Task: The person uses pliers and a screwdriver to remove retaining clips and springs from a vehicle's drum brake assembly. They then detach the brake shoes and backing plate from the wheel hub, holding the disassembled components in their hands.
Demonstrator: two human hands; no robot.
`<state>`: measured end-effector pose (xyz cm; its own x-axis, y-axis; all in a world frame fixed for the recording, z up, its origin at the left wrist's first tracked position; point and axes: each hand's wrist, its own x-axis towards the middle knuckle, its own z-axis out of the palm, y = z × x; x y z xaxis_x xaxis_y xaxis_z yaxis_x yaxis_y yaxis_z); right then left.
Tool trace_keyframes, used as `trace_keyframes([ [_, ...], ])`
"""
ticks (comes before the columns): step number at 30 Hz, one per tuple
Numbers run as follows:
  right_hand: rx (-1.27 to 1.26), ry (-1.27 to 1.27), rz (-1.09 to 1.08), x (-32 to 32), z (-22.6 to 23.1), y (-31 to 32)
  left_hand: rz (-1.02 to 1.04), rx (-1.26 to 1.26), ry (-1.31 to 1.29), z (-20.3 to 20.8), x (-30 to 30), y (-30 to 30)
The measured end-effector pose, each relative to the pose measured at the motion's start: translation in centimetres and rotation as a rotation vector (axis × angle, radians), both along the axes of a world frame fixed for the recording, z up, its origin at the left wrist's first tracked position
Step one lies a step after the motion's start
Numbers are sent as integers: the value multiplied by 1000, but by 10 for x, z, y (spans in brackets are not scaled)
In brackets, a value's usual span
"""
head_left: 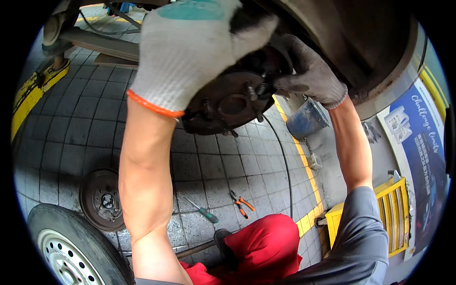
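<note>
At the upper right of the dark, round metal wheel hub (232,103), a small coiled metal spring (261,89) sits just left of the thumb of my grey-gloved right hand (308,71), the nearer one; its long axis is too small to read. That hand is partly curled, though I cannot tell whether it grips anything. My white-gloved left hand (197,52) arches above the hub, fingertips hidden, opening and hold unclear.

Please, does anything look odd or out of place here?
Yes, mildly. The green-handled screwdriver and orange-handled pliers lie loose on the tiled floor near the shoe, where they might get stepped on. Also, the gloves look mismatched: white with an orange cuff on the left hand, dark grey on the right hand.
</note>
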<state>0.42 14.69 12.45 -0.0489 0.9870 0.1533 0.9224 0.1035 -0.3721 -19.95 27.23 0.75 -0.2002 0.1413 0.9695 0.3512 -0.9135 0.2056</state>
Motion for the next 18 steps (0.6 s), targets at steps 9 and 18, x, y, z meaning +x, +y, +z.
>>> trace_keyframes([
  [9,93,-7,34,-1,-11,-5,-30,-202,78,7,-6,-25],
  [18,398,392,-42,15,-48,-38,241,-171,357,-5,-11,10],
])
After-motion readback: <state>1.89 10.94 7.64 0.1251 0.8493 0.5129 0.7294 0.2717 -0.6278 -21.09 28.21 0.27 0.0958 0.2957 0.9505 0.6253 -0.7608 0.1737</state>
